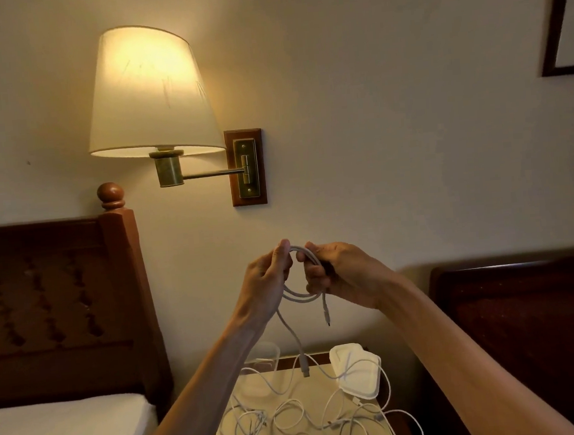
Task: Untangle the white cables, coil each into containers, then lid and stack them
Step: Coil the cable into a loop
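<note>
Both hands are raised in front of the wall, holding one white cable [302, 296] wound into a small coil. My left hand [266, 280] pinches the coil's top left and my right hand [335, 275] grips its right side. One plug end [326, 315] hangs below the right hand and a longer end with a plug [304, 367] dangles toward the nightstand. On the nightstand [313, 393] lie several tangled white cables [295, 422], clear containers [262, 360] at the back left and white lids [358, 371] at the back right.
A bed with a dark wooden headboard [62, 303] stands at the left and a second dark headboard [527, 318] at the right. A lit wall lamp [150, 94] hangs above. A framed picture [565, 17] is at the top right.
</note>
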`<action>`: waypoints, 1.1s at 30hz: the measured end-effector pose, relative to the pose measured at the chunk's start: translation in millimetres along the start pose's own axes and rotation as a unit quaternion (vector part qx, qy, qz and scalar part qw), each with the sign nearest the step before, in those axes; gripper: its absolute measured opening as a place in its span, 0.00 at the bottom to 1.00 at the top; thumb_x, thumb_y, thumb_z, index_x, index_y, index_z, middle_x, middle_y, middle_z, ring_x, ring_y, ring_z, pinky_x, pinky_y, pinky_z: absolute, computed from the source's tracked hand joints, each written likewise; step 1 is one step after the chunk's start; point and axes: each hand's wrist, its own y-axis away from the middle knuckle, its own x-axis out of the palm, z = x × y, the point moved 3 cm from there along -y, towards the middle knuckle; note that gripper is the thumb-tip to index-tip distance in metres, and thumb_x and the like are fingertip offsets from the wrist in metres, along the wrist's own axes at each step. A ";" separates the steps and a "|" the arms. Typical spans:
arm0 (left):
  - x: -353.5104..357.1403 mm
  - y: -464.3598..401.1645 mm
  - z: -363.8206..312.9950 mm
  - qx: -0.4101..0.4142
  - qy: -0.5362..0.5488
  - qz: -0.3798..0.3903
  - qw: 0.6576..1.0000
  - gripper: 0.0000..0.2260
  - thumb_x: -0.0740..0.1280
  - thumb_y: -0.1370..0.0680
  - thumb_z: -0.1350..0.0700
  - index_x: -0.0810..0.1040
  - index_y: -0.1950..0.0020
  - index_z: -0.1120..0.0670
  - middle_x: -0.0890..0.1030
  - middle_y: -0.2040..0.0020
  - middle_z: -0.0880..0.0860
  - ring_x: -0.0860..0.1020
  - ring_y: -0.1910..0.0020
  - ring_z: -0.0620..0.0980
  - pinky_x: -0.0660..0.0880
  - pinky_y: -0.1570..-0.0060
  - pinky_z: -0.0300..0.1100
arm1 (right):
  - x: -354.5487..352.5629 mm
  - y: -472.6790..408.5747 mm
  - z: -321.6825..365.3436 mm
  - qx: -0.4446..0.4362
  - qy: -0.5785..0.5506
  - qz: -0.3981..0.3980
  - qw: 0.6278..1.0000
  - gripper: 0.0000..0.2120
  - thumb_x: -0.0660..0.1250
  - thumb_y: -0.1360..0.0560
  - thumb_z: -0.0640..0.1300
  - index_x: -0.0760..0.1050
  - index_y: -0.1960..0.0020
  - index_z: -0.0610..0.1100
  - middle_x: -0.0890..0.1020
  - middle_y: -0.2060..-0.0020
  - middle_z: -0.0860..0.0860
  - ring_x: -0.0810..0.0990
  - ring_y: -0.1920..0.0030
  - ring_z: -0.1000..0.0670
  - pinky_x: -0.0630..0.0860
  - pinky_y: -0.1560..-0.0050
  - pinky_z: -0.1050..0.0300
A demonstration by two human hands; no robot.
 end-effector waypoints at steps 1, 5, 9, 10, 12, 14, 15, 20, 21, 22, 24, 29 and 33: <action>0.0 -1.1 2.8 -0.002 0.006 0.004 1.000 0.20 0.56 0.18 0.45 0.70 0.67 0.53 0.65 0.71 0.49 0.64 0.72 0.42 0.65 0.70 0.33 | 0.5 0.7 1.5 0.010 -0.029 0.020 0.999 0.19 0.47 0.15 0.47 0.73 0.51 0.39 0.69 0.71 0.49 0.66 0.70 0.52 0.70 0.63 0.58; -2.0 -4.8 7.0 0.026 -0.019 0.039 0.999 0.20 0.55 0.17 0.47 0.80 0.55 0.58 0.77 0.65 0.47 0.74 0.65 0.39 0.69 0.63 0.28 | -1.4 1.5 4.2 0.026 -0.073 0.052 0.996 0.19 0.47 0.15 0.47 0.71 0.57 0.42 0.62 0.74 0.52 0.59 0.73 0.54 0.64 0.68 0.60; -20.0 -12.1 -3.2 0.139 -0.211 0.023 0.967 0.16 0.61 0.21 0.44 0.83 0.48 0.52 0.82 0.54 0.47 0.78 0.57 0.39 0.69 0.60 0.29 | -8.3 2.2 -1.2 0.043 -0.069 0.006 0.997 0.18 0.50 0.15 0.46 0.71 0.58 0.42 0.60 0.73 0.52 0.57 0.72 0.54 0.62 0.66 0.59; -24.9 -14.5 -8.0 0.177 -0.252 0.019 0.951 0.15 0.62 0.22 0.45 0.83 0.51 0.53 0.81 0.57 0.47 0.77 0.59 0.39 0.69 0.62 0.29 | -10.1 3.1 -3.1 0.047 -0.070 0.001 0.996 0.17 0.50 0.15 0.46 0.71 0.58 0.42 0.60 0.73 0.52 0.57 0.72 0.54 0.62 0.66 0.59; -30.2 -17.7 -18.8 0.249 -0.306 0.018 0.919 0.12 0.64 0.22 0.48 0.82 0.56 0.55 0.79 0.62 0.48 0.76 0.63 0.41 0.68 0.63 0.29 | -11.7 4.5 -5.6 0.051 -0.069 0.006 0.996 0.17 0.51 0.16 0.46 0.71 0.57 0.43 0.60 0.72 0.52 0.58 0.72 0.54 0.64 0.67 0.60; -30.4 -19.8 -28.8 0.286 -0.297 0.010 0.911 0.09 0.67 0.22 0.52 0.80 0.58 0.56 0.77 0.63 0.49 0.75 0.64 0.43 0.70 0.63 0.31 | -9.5 4.7 -5.2 0.048 -0.060 0.017 0.997 0.17 0.50 0.15 0.46 0.71 0.57 0.43 0.61 0.72 0.52 0.59 0.72 0.54 0.66 0.67 0.60; -30.0 -20.4 -33.6 0.293 -0.280 -0.004 0.914 0.08 0.67 0.22 0.54 0.80 0.59 0.57 0.77 0.63 0.48 0.75 0.64 0.42 0.70 0.63 0.31 | -7.8 4.6 -4.6 0.046 -0.055 0.022 0.997 0.17 0.50 0.15 0.46 0.71 0.58 0.43 0.61 0.72 0.52 0.60 0.71 0.54 0.66 0.66 0.60; -36.4 -20.9 -30.5 0.264 -0.233 -0.056 0.934 0.10 0.66 0.21 0.55 0.80 0.58 0.58 0.76 0.64 0.46 0.74 0.64 0.42 0.67 0.63 0.29 | -4.0 5.6 -1.7 0.037 -0.041 0.029 0.998 0.17 0.49 0.15 0.46 0.71 0.58 0.43 0.62 0.72 0.52 0.61 0.71 0.54 0.66 0.64 0.59; -36.5 -19.6 -24.7 0.250 -0.230 -0.055 0.939 0.10 0.65 0.20 0.54 0.80 0.58 0.57 0.76 0.64 0.45 0.74 0.64 0.41 0.66 0.64 0.29 | -5.1 5.8 -0.8 0.034 -0.041 0.026 0.998 0.17 0.49 0.15 0.46 0.71 0.58 0.43 0.62 0.72 0.52 0.61 0.71 0.54 0.66 0.64 0.59; -35.3 -17.8 -18.5 0.229 -0.224 -0.047 0.946 0.11 0.65 0.20 0.53 0.80 0.58 0.57 0.75 0.65 0.45 0.74 0.66 0.40 0.66 0.65 0.29 | -5.8 6.0 0.5 0.030 -0.042 0.022 0.998 0.18 0.49 0.15 0.46 0.71 0.58 0.43 0.61 0.72 0.52 0.60 0.72 0.54 0.66 0.65 0.59; -31.8 -12.8 -5.1 0.183 -0.205 -0.018 0.961 0.11 0.63 0.19 0.52 0.79 0.58 0.56 0.72 0.70 0.44 0.71 0.71 0.40 0.64 0.70 0.30 | -7.1 6.0 4.0 0.024 -0.063 0.005 0.998 0.18 0.49 0.15 0.45 0.71 0.59 0.44 0.60 0.74 0.53 0.60 0.73 0.54 0.67 0.66 0.60; -46.5 -6.6 42.4 0.164 -0.200 0.006 0.966 0.15 0.57 0.18 0.45 0.73 0.63 0.47 0.70 0.70 0.46 0.66 0.70 0.45 0.65 0.68 0.48 | -22.0 9.9 10.0 0.011 -0.190 -0.041 0.981 0.18 0.50 0.15 0.46 0.67 0.62 0.45 0.58 0.77 0.55 0.56 0.77 0.56 0.59 0.72 0.62; -60.0 -6.0 63.3 0.149 -0.232 0.019 0.961 0.11 0.60 0.18 0.52 0.79 0.57 0.51 0.71 0.69 0.47 0.67 0.70 0.43 0.66 0.70 0.43 | -25.4 13.7 6.4 0.015 -0.164 -0.053 0.985 0.19 0.50 0.15 0.47 0.68 0.62 0.44 0.56 0.74 0.54 0.52 0.73 0.54 0.56 0.69 0.61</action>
